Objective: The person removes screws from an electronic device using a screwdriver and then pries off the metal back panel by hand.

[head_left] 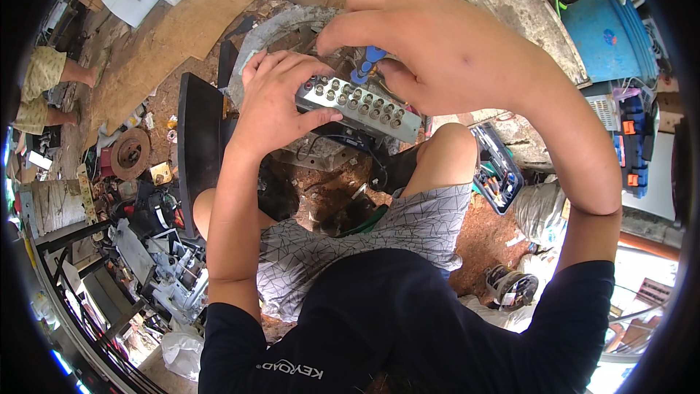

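Note:
Above my knees is a flat metal electronics box [397,128], its panel lined with two rows of round silver coaxial sockets. My left hand [275,106] grips its left end, with the thumb along the socket side and the fingers over the far edge. My right hand [408,55] arches over the far side of the box, closed on a small blue-handled tool [368,64]. The tool's working end is hidden, so its exact kind cannot be told. Under the box, a grey round-rimmed base [251,47] shows in part.
To my left stands a black panel [198,149], with a rusty disc [131,153] and piled scrap parts [164,270] beyond. Another person's legs [55,91] are at far left. On the right are an open tool case [498,168], a blue bucket [609,33] and a worn board [521,18].

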Motion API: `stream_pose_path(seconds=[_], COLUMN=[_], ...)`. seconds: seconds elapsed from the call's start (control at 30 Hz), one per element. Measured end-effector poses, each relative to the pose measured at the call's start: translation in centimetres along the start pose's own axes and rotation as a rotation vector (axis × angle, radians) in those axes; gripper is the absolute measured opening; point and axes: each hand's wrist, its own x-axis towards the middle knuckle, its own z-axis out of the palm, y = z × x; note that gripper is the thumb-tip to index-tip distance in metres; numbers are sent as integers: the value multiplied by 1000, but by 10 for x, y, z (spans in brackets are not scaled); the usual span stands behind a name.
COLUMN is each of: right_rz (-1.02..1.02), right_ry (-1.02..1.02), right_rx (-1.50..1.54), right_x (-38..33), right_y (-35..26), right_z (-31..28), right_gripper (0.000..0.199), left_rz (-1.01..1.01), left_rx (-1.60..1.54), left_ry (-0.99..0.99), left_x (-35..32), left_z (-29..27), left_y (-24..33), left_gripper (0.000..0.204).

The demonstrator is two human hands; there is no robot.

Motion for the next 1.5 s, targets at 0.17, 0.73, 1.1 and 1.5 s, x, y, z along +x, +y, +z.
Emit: stream_pose_path(seconds=[0.17, 0.73, 1.1, 1.5], right_rz=[118, 118, 246, 880], right_ry=[-104, -5, 227, 938], right_rx=[5, 181, 437, 1033], right_x=[4, -16, -37, -111], right_y=[-9, 5, 14, 5], right_z=[-9, -10, 3, 103], right_gripper=[20, 12, 18, 20], left_rz=[-2, -4, -50, -163], left_rx=[-7, 10, -229, -141], left_ry=[17, -11, 12, 243], left_x=[-1, -1, 0, 7], left_z=[1, -1, 1, 24], left_y=[-2, 2, -10, 7], left_gripper=[52, 57, 21, 57])
